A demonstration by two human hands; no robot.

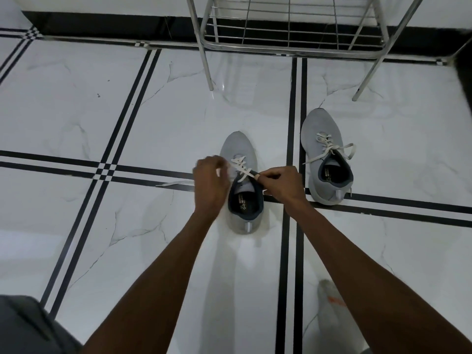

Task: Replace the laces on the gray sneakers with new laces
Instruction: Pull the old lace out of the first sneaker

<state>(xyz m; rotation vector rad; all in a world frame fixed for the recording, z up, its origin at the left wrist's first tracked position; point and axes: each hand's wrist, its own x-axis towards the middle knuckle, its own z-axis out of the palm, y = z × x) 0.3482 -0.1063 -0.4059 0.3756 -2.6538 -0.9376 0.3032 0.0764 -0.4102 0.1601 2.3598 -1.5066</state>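
Two gray sneakers stand on the white tiled floor, toes pointing away from me. The nearer sneaker (238,149) is in the middle, with a white lace (241,166) crossed over its tongue. My left hand (210,181) curls at its left side and grips a strand of that lace. My right hand (279,183) pinches the other end of the lace at the shoe's right edge. A loose tail of lace (176,184) trails on the floor to the left. The second sneaker (324,154) sits to the right with its white lace (329,146) tied.
A metal wire rack (288,34) stands on thin legs just beyond the sneakers, against a wall with a black skirting. A blurred white and orange object (329,297) lies on the floor near my right forearm. Gray fabric (28,325) fills the lower left corner.
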